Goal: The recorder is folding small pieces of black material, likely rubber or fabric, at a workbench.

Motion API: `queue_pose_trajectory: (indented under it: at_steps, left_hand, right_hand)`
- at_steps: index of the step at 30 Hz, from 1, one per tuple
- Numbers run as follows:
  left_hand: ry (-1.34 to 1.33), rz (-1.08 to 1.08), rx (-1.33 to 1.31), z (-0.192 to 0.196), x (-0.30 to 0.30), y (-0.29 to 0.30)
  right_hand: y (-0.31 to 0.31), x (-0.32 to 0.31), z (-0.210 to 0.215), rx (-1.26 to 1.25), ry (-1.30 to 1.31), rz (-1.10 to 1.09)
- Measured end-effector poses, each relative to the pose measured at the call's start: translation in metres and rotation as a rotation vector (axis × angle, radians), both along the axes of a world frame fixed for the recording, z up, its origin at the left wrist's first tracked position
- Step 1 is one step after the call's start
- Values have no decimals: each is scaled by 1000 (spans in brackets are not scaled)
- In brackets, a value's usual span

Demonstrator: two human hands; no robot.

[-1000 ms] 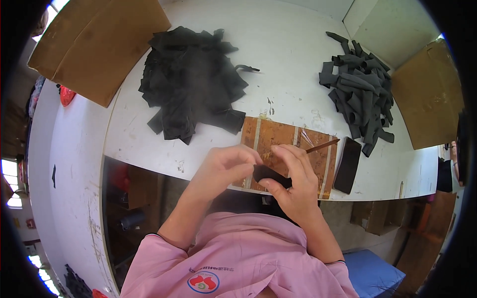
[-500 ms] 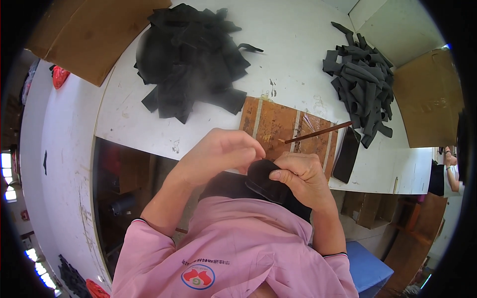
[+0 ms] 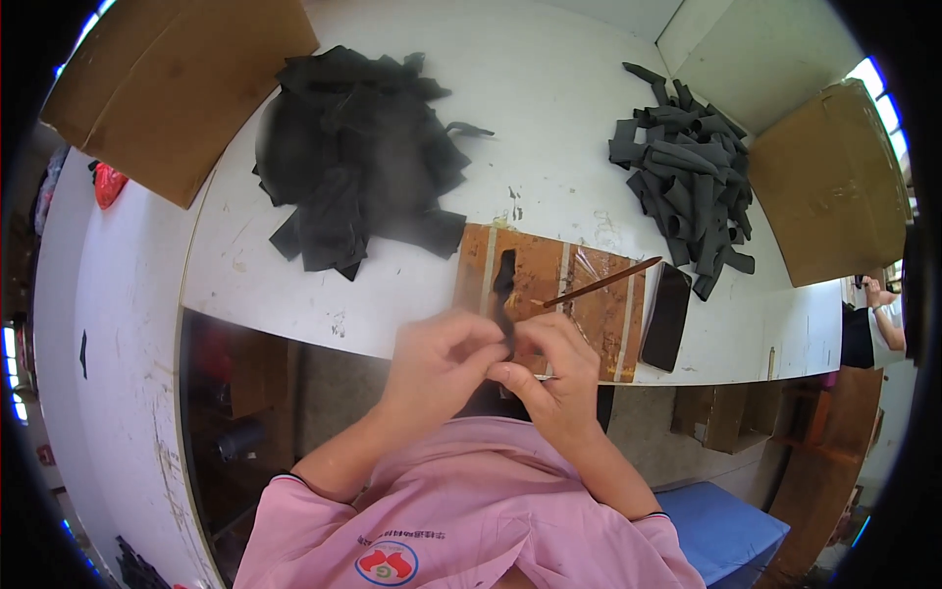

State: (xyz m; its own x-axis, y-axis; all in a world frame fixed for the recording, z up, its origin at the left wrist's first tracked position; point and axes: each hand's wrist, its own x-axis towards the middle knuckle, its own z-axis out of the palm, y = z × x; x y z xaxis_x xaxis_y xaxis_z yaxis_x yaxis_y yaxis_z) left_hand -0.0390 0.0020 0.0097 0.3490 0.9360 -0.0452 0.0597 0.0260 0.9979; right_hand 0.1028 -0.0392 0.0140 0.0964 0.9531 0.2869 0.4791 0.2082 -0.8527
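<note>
Both hands meet at the near edge of the white table (image 3: pixel 579 118). My left hand (image 3: pixel 442 358) and my right hand (image 3: pixel 549 368) pinch a narrow black fabric strip (image 3: pixel 504 287), which stands up between the fingertips over a brown board (image 3: pixel 549 285) taped to the table. A thin brown stick (image 3: pixel 603 282) lies slanted across that board, just beyond my right hand. A short metal tip shows under my right fingers.
A heap of flat black fabric pieces (image 3: pixel 358 157) lies at the back left, a pile of rolled black pieces (image 3: pixel 687 187) at the back right. A dark phone (image 3: pixel 668 316) lies right of the board. Cardboard sheets (image 3: pixel 167 88) flank the table. Another person's arm (image 3: pixel 878 309) shows far right.
The black piece was held low near my chest as a bunched lump; now it is drawn out as a strip standing above my fingers over the board. Both hands stayed together.
</note>
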Motion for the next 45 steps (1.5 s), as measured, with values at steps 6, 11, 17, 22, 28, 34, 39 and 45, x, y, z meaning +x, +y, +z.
queue_pose_trajectory:
  at_steps: [6,11,17,22,28,34,39,45]
  left_hand:
    - [305,309,553,-15,23,-9]
    - [-467,79,-422,-13,24,6]
    - [-459,-109,-451,-14,21,8]
    - [-158,255,-21,-17,43,-1]
    - [-458,-242,-199,-7,31,8]
    - [-775,-581,-518,15,24,6]
    - [-243,7,27,12,58,-11]
    - [-490,-40,-170,45,66,11]
  right_hand:
    - [10,-4,-19,83,18,-141]
    - [16,11,-34,-96,227,-246]
    - [7,22,-40,-458,1326,242]
    - [4,19,-42,-476,1272,253]
    - [1,32,-41,-345,1122,161]
    - [-4,35,-23,-173,1191,323]
    - [0,51,-2,24,626,135]
    - [11,63,46,-6,458,-24]
